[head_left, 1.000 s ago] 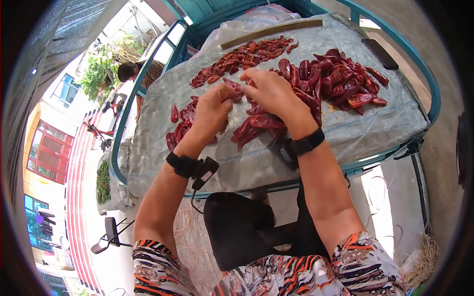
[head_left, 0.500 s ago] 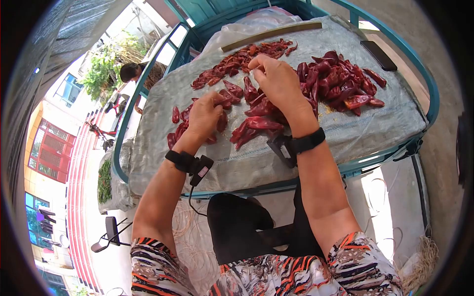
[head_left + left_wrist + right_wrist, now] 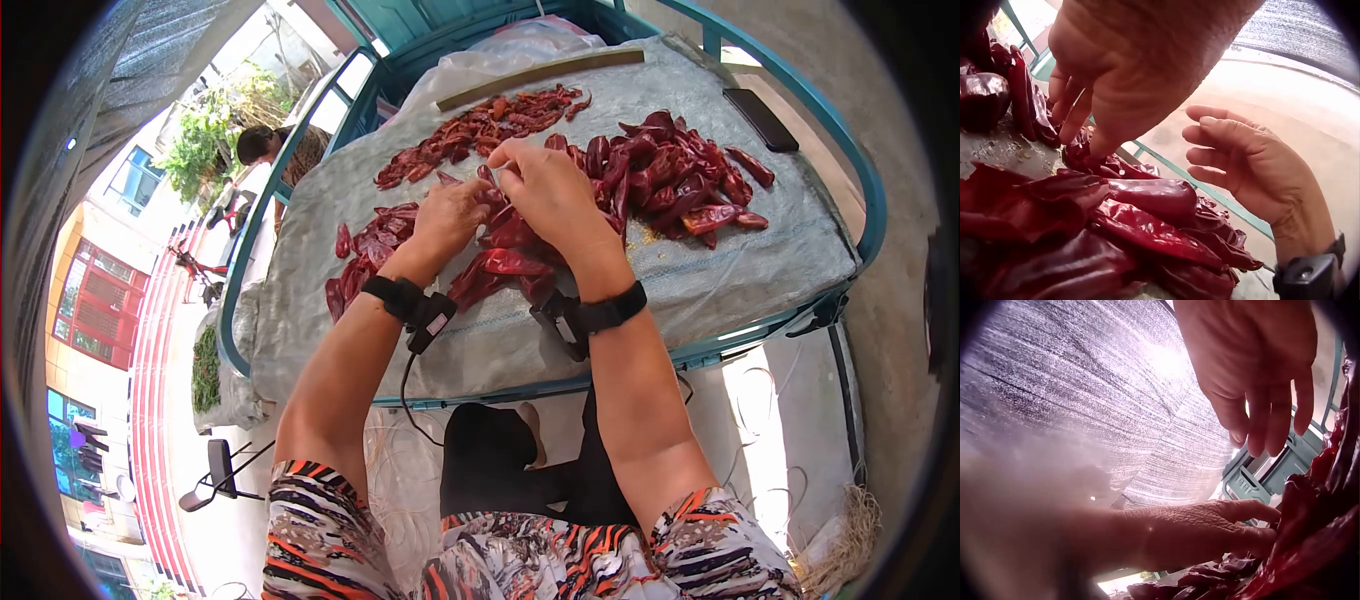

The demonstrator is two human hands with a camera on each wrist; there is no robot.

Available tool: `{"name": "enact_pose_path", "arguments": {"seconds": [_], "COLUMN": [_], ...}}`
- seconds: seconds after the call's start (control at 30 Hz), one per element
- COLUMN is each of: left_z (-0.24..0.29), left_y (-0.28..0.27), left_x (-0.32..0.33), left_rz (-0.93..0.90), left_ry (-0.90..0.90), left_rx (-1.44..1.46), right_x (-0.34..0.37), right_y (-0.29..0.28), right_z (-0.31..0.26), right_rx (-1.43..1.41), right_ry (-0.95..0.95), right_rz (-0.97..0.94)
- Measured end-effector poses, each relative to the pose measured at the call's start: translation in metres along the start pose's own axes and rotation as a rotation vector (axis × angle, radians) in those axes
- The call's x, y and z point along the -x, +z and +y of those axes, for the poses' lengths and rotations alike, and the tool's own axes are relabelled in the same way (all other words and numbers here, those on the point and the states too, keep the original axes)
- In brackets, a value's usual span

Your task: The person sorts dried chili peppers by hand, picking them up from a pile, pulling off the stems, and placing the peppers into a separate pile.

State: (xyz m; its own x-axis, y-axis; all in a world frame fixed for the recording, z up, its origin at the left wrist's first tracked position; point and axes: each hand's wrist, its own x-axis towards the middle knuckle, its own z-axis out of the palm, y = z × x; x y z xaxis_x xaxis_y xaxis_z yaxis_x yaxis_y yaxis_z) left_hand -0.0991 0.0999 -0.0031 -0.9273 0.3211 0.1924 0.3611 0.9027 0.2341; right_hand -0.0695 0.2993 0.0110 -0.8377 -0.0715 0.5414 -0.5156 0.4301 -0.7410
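Several dried red peppers (image 3: 505, 262) lie in a middle pile under both hands, between a left pile (image 3: 380, 238) and a larger right pile (image 3: 680, 180). My left hand (image 3: 450, 215) reaches to the middle pile's far end; in the right wrist view the left hand's (image 3: 1210, 531) thumb and finger pinch the edge of a dark red pepper (image 3: 1297, 506). Just right of it my right hand (image 3: 550, 195) hovers. In the left wrist view the right hand (image 3: 1247, 156) has relaxed, parted fingers and holds nothing. Small shrivelled peppers (image 3: 490, 125) lie beyond.
A wooden strip (image 3: 540, 80) lies behind the peppers and a dark phone-like object (image 3: 762, 120) at the right. Teal rails (image 3: 868, 190) border the cloth-covered surface (image 3: 700, 285). Another person (image 3: 262, 147) is beyond the left rail.
My left hand has moved from the left pile rightward to the middle pile, closer to the right hand. My right hand has shifted slightly left and down since half a second ago.
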Motion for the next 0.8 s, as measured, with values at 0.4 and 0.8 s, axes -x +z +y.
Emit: {"name": "enact_pose_path", "arguments": {"seconds": [0.4, 0.8], "left_z": [-0.013, 0.008], "left_y": [-0.041, -0.007], "left_x": [0.027, -0.006], "left_rz": [0.262, -0.14], "left_ry": [-0.14, 0.228], "left_rx": [-0.106, 0.055], "right_x": [0.004, -0.004], "right_y": [-0.007, -0.017], "right_z": [0.007, 0.009], "right_rx": [0.006, 0.007], "right_ry": [0.066, 0.077], "right_rz": [-0.086, -0.078]}}
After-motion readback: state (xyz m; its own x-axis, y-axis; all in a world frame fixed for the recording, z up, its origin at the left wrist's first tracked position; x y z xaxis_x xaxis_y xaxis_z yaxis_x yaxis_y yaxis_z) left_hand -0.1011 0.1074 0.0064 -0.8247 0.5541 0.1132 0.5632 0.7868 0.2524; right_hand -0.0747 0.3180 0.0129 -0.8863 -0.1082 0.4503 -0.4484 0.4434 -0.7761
